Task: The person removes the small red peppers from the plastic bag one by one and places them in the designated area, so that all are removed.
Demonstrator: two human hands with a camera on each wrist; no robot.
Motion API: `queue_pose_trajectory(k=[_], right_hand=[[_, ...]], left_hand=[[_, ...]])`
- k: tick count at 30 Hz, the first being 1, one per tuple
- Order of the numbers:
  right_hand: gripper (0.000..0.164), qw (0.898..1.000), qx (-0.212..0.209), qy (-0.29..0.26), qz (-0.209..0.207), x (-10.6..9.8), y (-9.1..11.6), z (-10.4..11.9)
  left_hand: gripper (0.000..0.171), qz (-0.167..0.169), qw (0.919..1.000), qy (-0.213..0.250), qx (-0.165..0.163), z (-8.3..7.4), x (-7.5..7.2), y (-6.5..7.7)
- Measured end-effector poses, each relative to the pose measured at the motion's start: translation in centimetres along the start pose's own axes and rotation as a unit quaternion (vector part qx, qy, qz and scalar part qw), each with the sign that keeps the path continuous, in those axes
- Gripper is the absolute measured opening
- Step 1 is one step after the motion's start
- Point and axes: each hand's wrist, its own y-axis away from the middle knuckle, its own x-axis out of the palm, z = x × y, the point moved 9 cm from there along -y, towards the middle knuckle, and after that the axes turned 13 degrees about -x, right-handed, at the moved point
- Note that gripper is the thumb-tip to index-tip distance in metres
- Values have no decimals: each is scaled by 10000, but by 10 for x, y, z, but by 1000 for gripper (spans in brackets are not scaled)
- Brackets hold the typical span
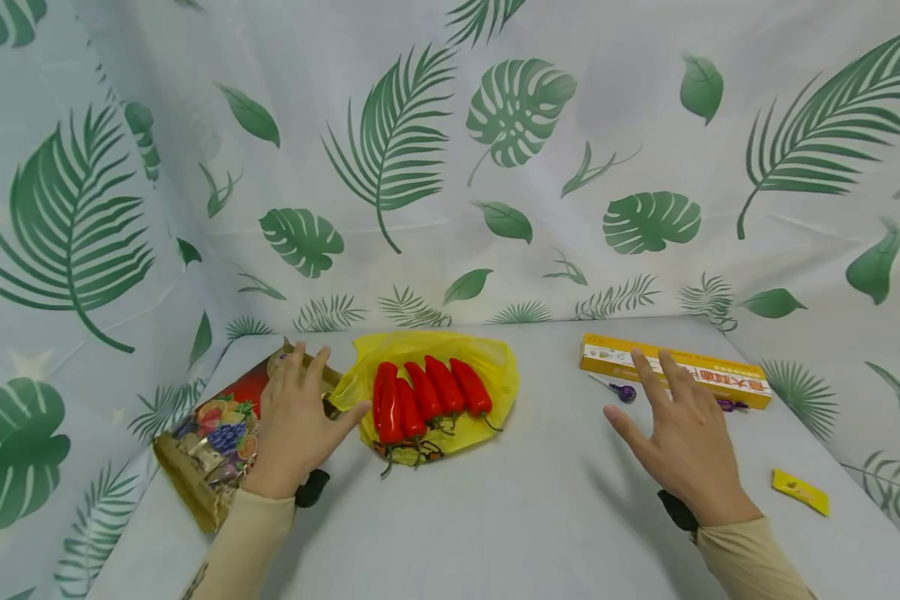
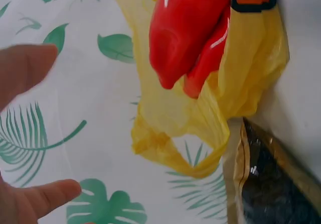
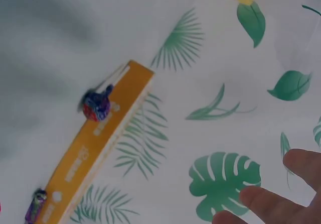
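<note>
Your two hands are over the bench (image 1: 495, 517) and both are spread, with the fingers released, so nothing is grasped yet and the work looks to be at its very start. Your left hand (image 1: 294, 429) rests flat on the colourful snack bag (image 1: 217, 433) at the left edge, its thumb reaching toward the yellow plastic bag (image 1: 487, 354). Your right hand (image 1: 682, 437) hovers, fingers straight, just before the long yellow box (image 1: 727, 379). A small yellow packet (image 1: 800, 491) lies apart at the right. Farther, five red peppers (image 1: 420, 396) lie side by side on the yellow plastic bag, not inside it as far as I can see. Two purple lollipops, one (image 1: 626, 392) and another (image 1: 731, 405), lie just beside the box. I judge that the peppers, the box and the sweets are all untouched.
</note>
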Motion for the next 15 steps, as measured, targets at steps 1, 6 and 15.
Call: queue_pose_trajectory(k=[1,6,15], right_hand=[[88,10000,-7,-24,8,1,-1,0],[81,9989,121,-180,420,16,-11,5],[48,9922,-138,-1195,325,50,-45,41]], left_hand=[[94,69,9999,120,-5,-1,2,-1],[68,75,9975,699,63,-4,6,-9],[29,-14,9936,1122,-115,-3,18,-18]])
